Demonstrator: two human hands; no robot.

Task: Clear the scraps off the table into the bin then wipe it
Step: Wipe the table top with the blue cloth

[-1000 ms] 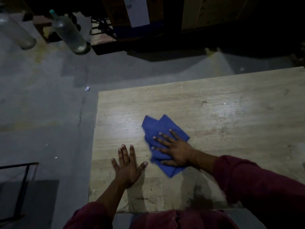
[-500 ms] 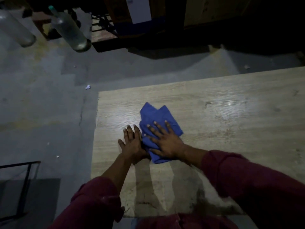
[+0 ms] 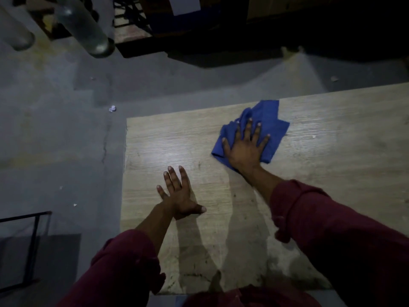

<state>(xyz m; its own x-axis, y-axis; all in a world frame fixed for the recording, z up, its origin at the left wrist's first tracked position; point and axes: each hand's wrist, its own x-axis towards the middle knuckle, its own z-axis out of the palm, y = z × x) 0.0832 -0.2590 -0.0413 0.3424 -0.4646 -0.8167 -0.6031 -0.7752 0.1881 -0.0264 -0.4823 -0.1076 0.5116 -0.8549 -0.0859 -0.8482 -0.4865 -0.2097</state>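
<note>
Right hand (image 3: 244,149) is flat with fingers spread, pressing down on the blue cloth (image 3: 264,120), which sits up around 1 o'clock on the wooden table (image 3: 332,151), one corner touching the far edge. Left hand (image 3: 179,196) is flat too, palm down and fingers fanned out on bare wood near the middle, well apart from the cloth, holding nothing. Dark smudges show on the tabletop at 6 o'clock. A small crumpled scrap (image 3: 112,108) lies on the grey floor at 10 o'clock, off the table.
</note>
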